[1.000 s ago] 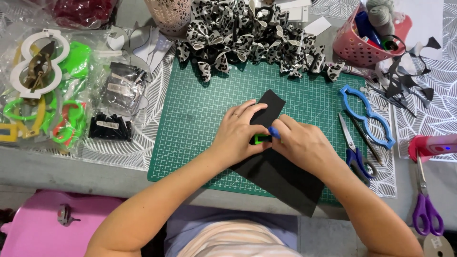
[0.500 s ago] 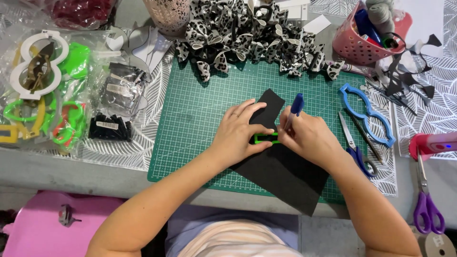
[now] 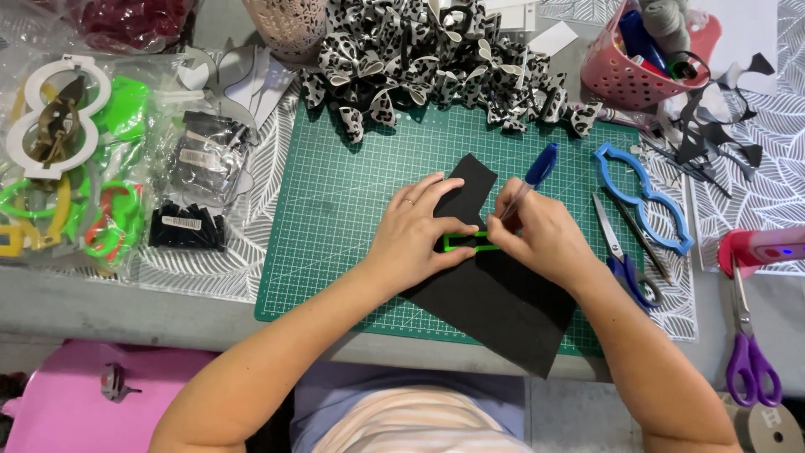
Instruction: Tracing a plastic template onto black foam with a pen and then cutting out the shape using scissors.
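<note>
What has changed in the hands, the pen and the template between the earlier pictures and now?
The right hand has raised the blue pen from low and nearly hidden to standing up at the green template. The left hand stayed pressing the template on the black sheet; scissors unmoved.

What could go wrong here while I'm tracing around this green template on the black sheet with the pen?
The left hand pins the green template only by the fingertips, so it may slip while the pen in the right hand runs round it, skewing the outline. The black sheet overhangs the near edge of the cutting mat and could shift. Blue ink may also show poorly on black.
</note>
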